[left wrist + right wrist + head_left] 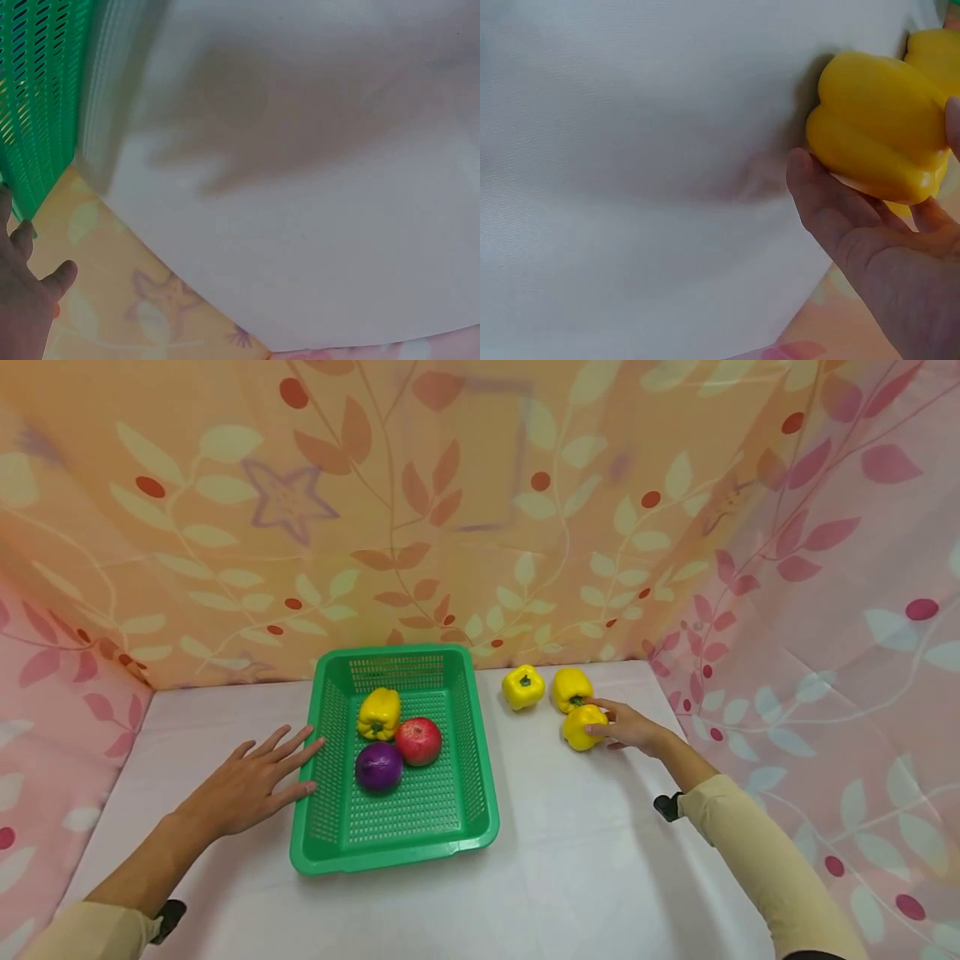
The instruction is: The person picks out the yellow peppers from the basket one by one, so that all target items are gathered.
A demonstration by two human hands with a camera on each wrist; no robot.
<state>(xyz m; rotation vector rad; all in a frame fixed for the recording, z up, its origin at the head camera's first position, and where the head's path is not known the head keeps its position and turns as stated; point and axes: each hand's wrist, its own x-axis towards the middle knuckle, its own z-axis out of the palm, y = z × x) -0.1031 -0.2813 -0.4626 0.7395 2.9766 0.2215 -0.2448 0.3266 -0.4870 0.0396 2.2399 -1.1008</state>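
With thumb and fingers around it, my right hand [630, 729] grips a yellow bell pepper [583, 728] on the table's right side. In the right wrist view, the same yellow bell pepper [877, 124] sits between the thumb and the fingers [825, 195]. Just behind it is a second yellow bell pepper [572, 687], and a third yellow bell pepper [522, 687] stands upright to the left. My left hand [251, 781] is spread, its fingertips at the left rim of a green basket [480, 777]. In the left wrist view, part of this hand [26, 277] shows beside the basket wall [45, 97].
Inside the basket lie another yellow bell pepper [379, 714], a red round fruit [418, 742] and a purple onion [378, 767]. A white cloth covers the table [570, 860]. Patterned curtains [480, 527] rise behind it and on both sides.
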